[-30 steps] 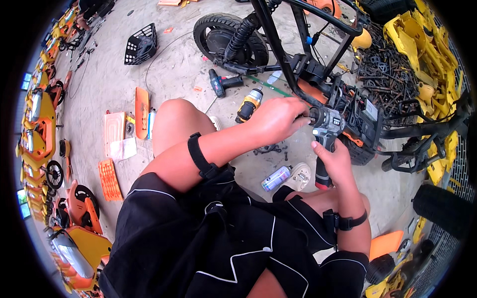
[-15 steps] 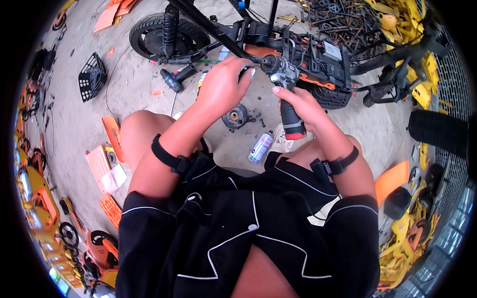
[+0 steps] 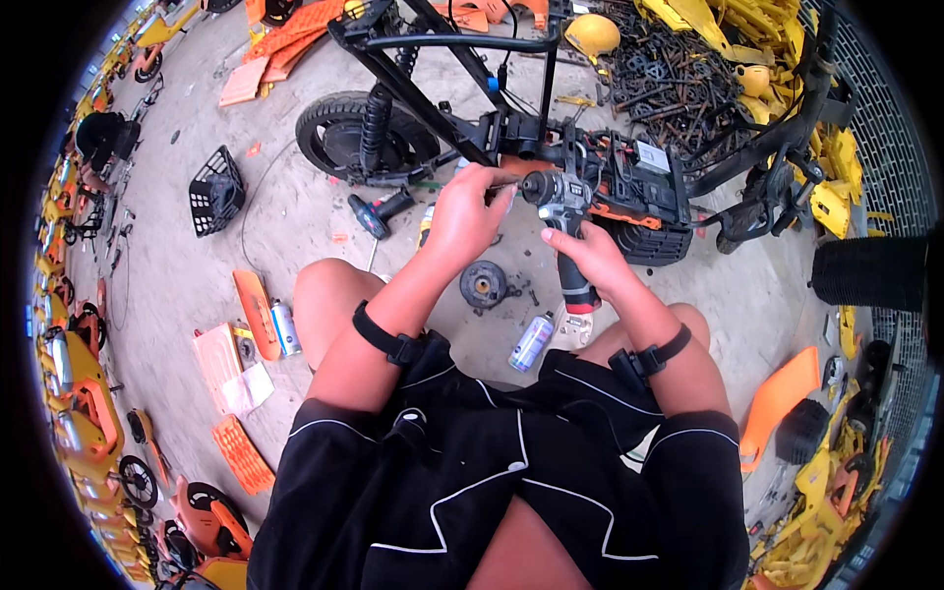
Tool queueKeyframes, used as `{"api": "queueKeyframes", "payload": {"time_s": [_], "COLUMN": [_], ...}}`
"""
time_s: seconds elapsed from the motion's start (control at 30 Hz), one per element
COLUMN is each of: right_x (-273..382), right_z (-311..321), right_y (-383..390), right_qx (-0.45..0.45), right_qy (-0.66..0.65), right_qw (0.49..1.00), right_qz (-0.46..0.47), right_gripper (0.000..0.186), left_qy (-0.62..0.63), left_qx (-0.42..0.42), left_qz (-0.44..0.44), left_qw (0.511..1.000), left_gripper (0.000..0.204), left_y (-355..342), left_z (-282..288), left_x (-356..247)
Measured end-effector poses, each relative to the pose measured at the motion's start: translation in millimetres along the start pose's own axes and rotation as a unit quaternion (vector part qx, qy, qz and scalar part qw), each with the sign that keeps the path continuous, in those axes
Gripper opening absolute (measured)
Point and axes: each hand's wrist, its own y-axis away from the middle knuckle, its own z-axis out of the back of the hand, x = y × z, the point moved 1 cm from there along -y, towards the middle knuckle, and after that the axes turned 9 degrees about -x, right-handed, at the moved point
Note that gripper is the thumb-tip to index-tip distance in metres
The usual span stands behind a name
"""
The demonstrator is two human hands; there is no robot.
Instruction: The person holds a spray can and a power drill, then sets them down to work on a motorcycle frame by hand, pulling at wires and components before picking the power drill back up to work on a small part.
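My right hand [image 3: 597, 264] is wrapped round the grip of a grey and black cordless drill [image 3: 562, 195], whose chuck points left. Close to that chuck, my left hand [image 3: 468, 218] pinches a thin dark rod [image 3: 505, 185]; whether the rod sits inside the chuck I cannot tell. Just beyond both hands stands the stripped black frame [image 3: 457, 123] of a two-wheeler, with its wheel [image 3: 367, 138] at the left. A box-like unit with wiring [image 3: 639, 172] shows at its right. On the floor below my hands lies a round dark metal part [image 3: 484, 284].
A spray can [image 3: 532, 342] lies near my feet, and another can [image 3: 285, 327] is by my left knee. A second drill [image 3: 380, 212] and a black basket [image 3: 216, 192] lie on the floor leftward. Dark metal parts [image 3: 669, 79] and yellow panels [image 3: 703, 25] are heaped at the back right.
The view has tilted up, so the frame, floor things and hands sit lower in it. Both hands stay by the chuck; the thin rod between left fingers and drill now shows more plainly.
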Motion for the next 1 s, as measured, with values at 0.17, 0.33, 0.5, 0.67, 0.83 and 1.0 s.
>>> {"api": "queueKeyframes", "payload": {"time_s": [0.17, 0.33, 0.5, 0.67, 0.83, 1.0], "right_x": [6, -17, -19, -6, -13, -8], "right_z": [-1, 3, 10, 13, 14, 13], "right_y": [3, -16, -19, -12, -15, -12], "right_qx": [-0.024, -0.048, -0.077, -0.090, -0.090, -0.065], "right_qy": [0.003, 0.046, 0.138, 0.199, 0.235, 0.233], "right_qw": [0.999, 0.997, 0.986, 0.971, 0.962, 0.967], "right_qz": [0.024, 0.034, 0.060, 0.094, 0.102, 0.074], "right_gripper": [0.050, 0.055, 0.064, 0.064, 0.060, 0.056], "left_qy": [-0.006, -0.053, -0.071, -0.118, -0.099, -0.075], "left_qx": [0.028, 0.039, 0.068, 0.101, 0.099, 0.107], "left_qz": [-0.018, -0.015, -0.009, 0.019, 0.034, 0.026], "left_qw": [0.999, 0.998, 0.995, 0.988, 0.990, 0.991], "left_gripper": [0.016, 0.019, 0.019, 0.019, 0.019, 0.024], "left_y": [-5, -9, -12, -12, -7, -9], "left_z": [-3, -11, -14, -13, -18, -16], "left_x": [8, 11, 18, 13, 15, 14]}}
